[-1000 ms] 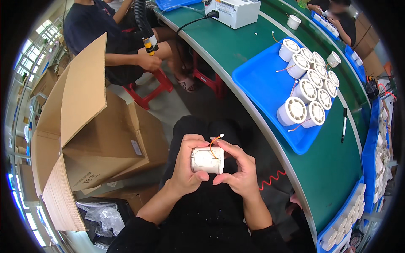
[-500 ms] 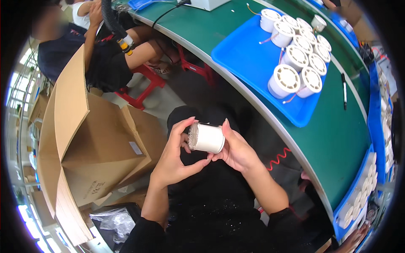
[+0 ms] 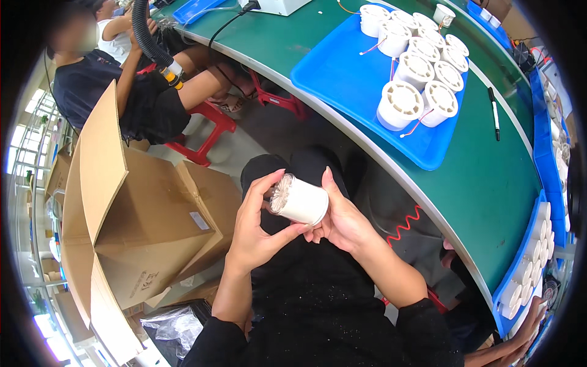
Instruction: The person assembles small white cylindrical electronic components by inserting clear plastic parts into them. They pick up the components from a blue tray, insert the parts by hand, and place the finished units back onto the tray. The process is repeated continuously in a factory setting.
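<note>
Curved green bench [image 3: 483,183] sweeps across the right side. Beyond it on the left, a seated person [image 3: 101,92] near a dark hose [image 3: 143,37] and a red stool [image 3: 214,131]. Open carton [image 3: 143,229] on the near left, with clear plastic [image 3: 177,327] below it.

In hand: one white drum [image 3: 306,202], held over the lap, off the bench, tilted, its pleated-looking end toward the left. Right hand [image 3: 345,223] closed on the plain end, thumb up its side, fingers curled beneath. Left hand [image 3: 254,238] in a wide, loose C about the pleated end, fingertips at the upper rim, thumb underneath; pressure of that hold cannot be told.

Progress: handling of this drum looks under way, not finished; it is well apart from the blue tray [image 3: 339,70]. No lead shows on it from this side; the slotted face, if it has one, is turned away. On the tray, about a dozen others [image 3: 400,104] stand close together, slotted faces up, several with thin leads trailing. Whether these are done or waiting: cannot tell. Left part of tray is bare. Black-and-white pen [image 3: 494,113] on the bench, untouched. More white pieces [image 3: 526,272] in a second tray, lower right; their state unclear.
</note>
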`<state>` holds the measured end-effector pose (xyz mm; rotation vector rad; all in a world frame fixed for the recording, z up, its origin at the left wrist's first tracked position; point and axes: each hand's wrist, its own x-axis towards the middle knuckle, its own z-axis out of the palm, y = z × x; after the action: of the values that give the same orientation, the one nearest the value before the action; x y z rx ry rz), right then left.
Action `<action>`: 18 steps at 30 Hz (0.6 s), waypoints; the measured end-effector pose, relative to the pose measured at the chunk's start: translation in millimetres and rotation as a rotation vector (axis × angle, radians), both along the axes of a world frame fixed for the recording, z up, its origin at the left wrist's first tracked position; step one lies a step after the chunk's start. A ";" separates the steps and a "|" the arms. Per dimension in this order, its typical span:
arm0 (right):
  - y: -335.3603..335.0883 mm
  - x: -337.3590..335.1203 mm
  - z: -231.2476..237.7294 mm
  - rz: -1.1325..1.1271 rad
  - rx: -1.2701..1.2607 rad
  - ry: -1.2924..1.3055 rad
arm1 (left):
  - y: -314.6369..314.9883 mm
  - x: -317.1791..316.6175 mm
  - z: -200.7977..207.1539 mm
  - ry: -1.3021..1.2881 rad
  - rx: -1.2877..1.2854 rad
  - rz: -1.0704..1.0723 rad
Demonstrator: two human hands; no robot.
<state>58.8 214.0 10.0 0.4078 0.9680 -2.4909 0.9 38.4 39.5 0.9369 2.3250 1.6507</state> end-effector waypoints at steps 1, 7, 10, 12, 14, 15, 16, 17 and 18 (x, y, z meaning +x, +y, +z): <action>0.2 1.2 3.0 -0.018 0.031 0.008 | 0.3 1.0 0.5 -0.012 0.011 0.000; 1.7 5.0 8.0 -0.078 0.136 0.067 | 0.1 -2.2 -0.3 0.084 0.024 -0.080; 4.6 4.8 8.7 -0.056 0.155 0.080 | -3.1 -1.6 3.3 0.056 -0.009 -0.059; 5.5 2.4 8.7 -0.022 0.164 0.072 | -8.7 -2.2 3.6 0.062 0.007 -0.045; 3.9 -0.6 4.2 0.033 0.174 0.050 | -16.3 -1.8 1.3 0.085 -0.001 -0.085; 0.4 -1.9 2.8 0.057 0.175 0.032 | -26.3 -1.8 0.6 0.113 -0.024 -0.110; -2.3 -1.6 0.6 0.095 0.177 0.029 | -39.0 -2.9 3.1 0.154 -0.051 -0.117; -4.9 -5.0 -0.3 0.138 0.179 0.043 | -40.8 -3.3 8.3 0.162 -0.082 -0.128; -6.8 -7.5 -2.7 0.139 0.190 0.075 | -45.5 0.2 16.6 0.198 -0.151 -0.085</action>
<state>51.3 207.2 7.3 0.2967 1.2262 -2.3124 1.0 -7.1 56.2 1.1959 2.4552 1.3849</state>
